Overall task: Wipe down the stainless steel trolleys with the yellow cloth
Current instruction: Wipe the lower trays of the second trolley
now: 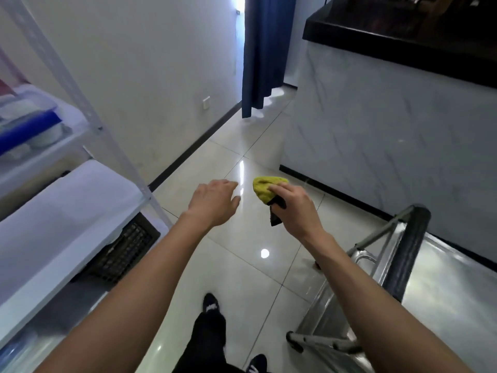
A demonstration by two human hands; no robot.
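Both arms reach fwd, bare forearms, elbows low. Left hand (213,201) hangs palm down, fingers loosely spread and slightly bent, holding nothing. Right hand (294,208) sits just beside it at approx. the same height, wrist bent a little, fingers curled round a bunched cloth (266,188). The hands are apart, not touching.

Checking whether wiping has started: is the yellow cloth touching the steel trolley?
Apart. The head view shows the yellow cloth held in the right hand above the floor, with tile visible between it and the trolley.
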